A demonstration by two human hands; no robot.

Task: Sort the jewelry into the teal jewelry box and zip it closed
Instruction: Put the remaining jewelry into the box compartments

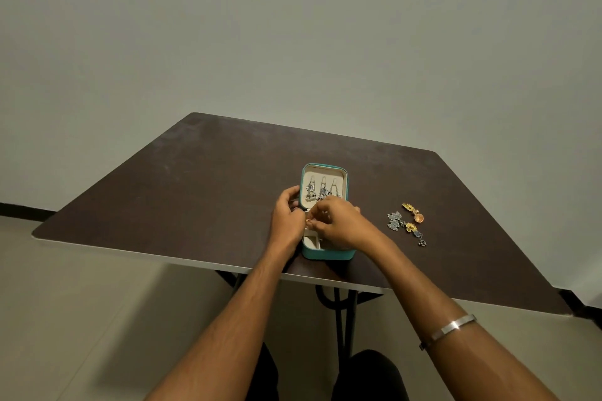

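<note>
teal jewelry box (327,253) sits open on the dark table (202,179), near the front edge, lid (323,172) tipped up on the far side. three silver dangly earrings (322,193) hang in a row inside the lid against the cream lining. one cream compartment (312,241) of the base shows at the near left corner; the rest of the base is under my hands.

left hand (288,221) is at the box's left side, fingers curled, thumb and fingertips meeting over the middle of the box. right hand (338,221) comes in from the right across the base, fingers curled down too. both hands meet at one spot and a small gold piece (308,220) shows right where the fingertips touch. looks like both are pinching it, but it's too small to say which hand really has it or what kind of piece it is.

loose jewelry (407,224) lies on the table well to the right of the box, apart from it: a gold piece with an orange-red round drop (413,212) at the far end, a silver-blue cluster (394,221) to its left, and another gold-and-blue dangly piece (417,233) running toward me with a dark bead at its end. the pieces lie close together, some touching.

silver bangle (451,326) on my right forearm. black table legs (340,306) show under the front edge. pale floor (81,303) below, plain grey wall (293,26) behind.
</note>
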